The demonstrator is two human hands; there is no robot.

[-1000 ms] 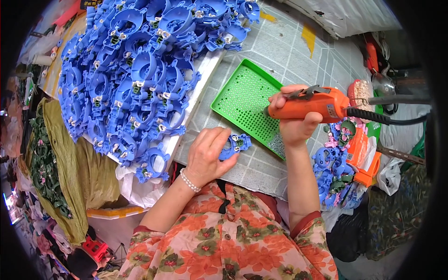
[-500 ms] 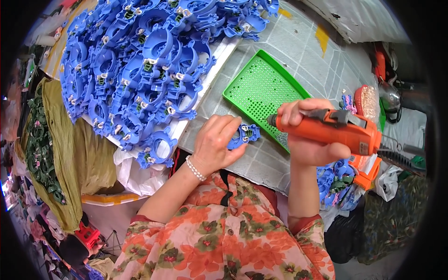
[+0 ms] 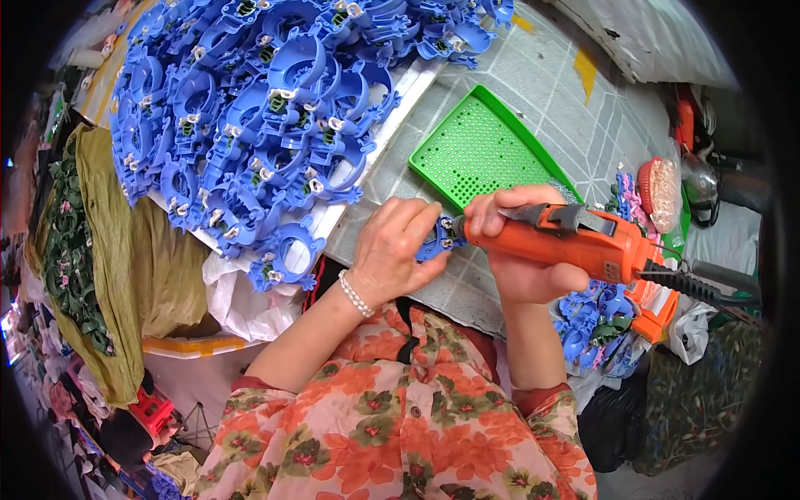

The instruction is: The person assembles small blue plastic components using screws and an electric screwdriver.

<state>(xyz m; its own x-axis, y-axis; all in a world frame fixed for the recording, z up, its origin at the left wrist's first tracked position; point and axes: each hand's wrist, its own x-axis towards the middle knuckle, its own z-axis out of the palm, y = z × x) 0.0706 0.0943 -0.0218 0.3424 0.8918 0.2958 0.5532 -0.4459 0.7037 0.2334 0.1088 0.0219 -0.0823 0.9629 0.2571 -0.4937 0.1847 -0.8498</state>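
Note:
My left hand (image 3: 392,246), with a white beaded bracelet at its wrist, grips a blue ring-shaped plastic part (image 3: 438,243) between thumb and fingers, low over the grey table. Wrapped round an orange electric screwdriver (image 3: 575,244) is my right hand (image 3: 521,242). The tool lies level, its tip pointing left and meeting the right end of the blue part; whether it sits on a screw is hidden. Just beyond stands a green perforated tray (image 3: 492,142), with small metal pieces (image 3: 560,190) at its right end.
A large heap of blue plastic parts (image 3: 250,108) covers a white board at the left. More blue parts (image 3: 596,312) lie at the right by an orange holder (image 3: 657,312). The tool's black cord (image 3: 704,287) runs off right. An olive cloth sack (image 3: 100,250) hangs at far left.
My right hand has brought the screwdriver left and slightly down, so its tip now meets the blue part. My left hand keeps its hold, and the part has turned a little.

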